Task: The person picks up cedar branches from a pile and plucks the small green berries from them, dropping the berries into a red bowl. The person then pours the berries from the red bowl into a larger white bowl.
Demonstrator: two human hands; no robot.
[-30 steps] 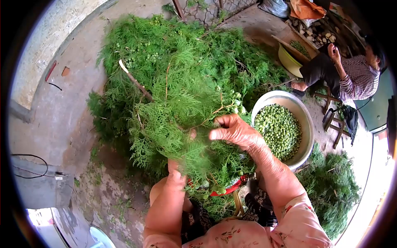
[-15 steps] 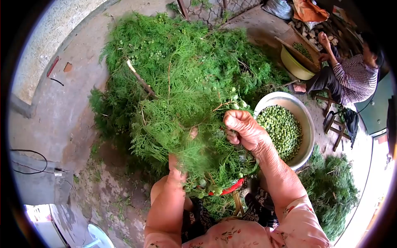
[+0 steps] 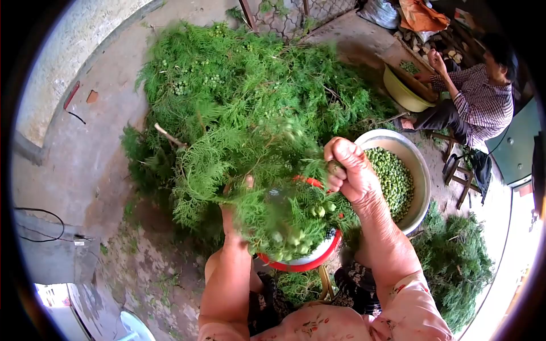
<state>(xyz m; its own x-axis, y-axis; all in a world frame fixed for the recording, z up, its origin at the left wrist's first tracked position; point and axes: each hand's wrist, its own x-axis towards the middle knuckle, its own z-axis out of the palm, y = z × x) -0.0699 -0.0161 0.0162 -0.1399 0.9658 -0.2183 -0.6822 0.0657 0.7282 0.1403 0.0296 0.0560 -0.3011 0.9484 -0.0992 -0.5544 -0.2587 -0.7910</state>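
My left hand [image 3: 230, 215] is closed around a leafy, cypress-like evergreen branch [image 3: 219, 162], and foliage covers most of its fingers. Green cones [image 3: 290, 241] hang from sprays of the branch, partly blurred. To the right, my right hand [image 3: 354, 170] is pinched shut, with a small green cone [image 3: 336, 170] showing between thumb and fingers. Beneath the foliage, in front of my lap, stands a red-rimmed basin [image 3: 307, 265], mostly hidden. Just behind my right hand is a large metal basin [image 3: 424, 200] holding many picked green cones [image 3: 393, 181].
A big heap of evergreen branches [image 3: 256, 74] spreads ahead, and a smaller pile [image 3: 455, 267] lies at right. A seated person [image 3: 478, 102] works beside a yellow-green tub [image 3: 402, 95] at upper right. A wooden stool [image 3: 463, 179] stands nearby. A cable [image 3: 60, 227] lies at left.
My right hand has moved right and slightly up, away from the branch. The branch has shifted, baring more of the red-rimmed basin. The seated person's raised hand has moved left.
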